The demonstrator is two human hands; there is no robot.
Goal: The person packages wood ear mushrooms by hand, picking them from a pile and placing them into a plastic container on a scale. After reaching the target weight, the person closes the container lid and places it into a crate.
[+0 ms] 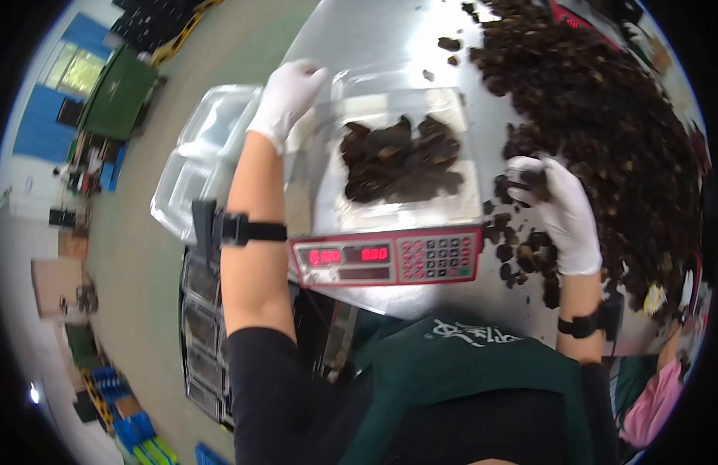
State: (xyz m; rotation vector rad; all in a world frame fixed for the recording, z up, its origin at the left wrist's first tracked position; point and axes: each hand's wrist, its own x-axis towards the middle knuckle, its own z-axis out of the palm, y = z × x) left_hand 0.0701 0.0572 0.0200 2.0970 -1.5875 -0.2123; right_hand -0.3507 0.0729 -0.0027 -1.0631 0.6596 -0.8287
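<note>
A red-framed digital scale (386, 260) with lit red digits stands in front of me. On its platform sits a clear plastic container (409, 213) with a heap of dark brown, curled pieces like dried mushrooms (398, 159) in it. My left hand (289, 97), in a white glove, is closed beside the container's far left corner; what its fingers hold, if anything, is hidden. To the right of the scale my right hand (564, 213), also gloved, pinches a dark dried mushroom (533, 184) at the edge of the big pile (607, 132).
Clear empty plastic containers (192, 186) are stacked left of the scale. Below them stands a black crate with clear packs (204, 333). The metal table (374, 39) has a few loose pieces on it. A person in pink (653, 403) is at the lower right.
</note>
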